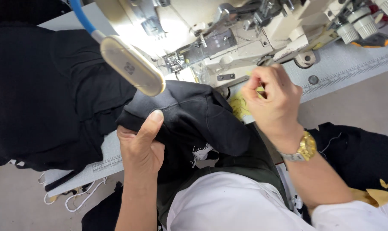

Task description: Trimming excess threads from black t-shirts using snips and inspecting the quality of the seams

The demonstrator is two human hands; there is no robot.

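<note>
A cream industrial sewing machine (245,38) stands at the top of the head view. A black garment (194,115) lies under its presser foot (176,62) and drapes toward me. My left hand (140,143) grips a fold of this black garment, thumb on top. My right hand (271,98), with a gold watch (306,146) on the wrist, is raised beside the machine with fingers pinched together; whether something thin is between them I cannot tell. A yellow piece (239,105) lies just left of that hand.
A pile of black fabric (44,94) covers the table on the left. An oval lamp head on a blue arm (132,66) hangs over the work. More black cloth with yellow bits (365,167) lies at the right. White cords (80,196) dangle at the lower left.
</note>
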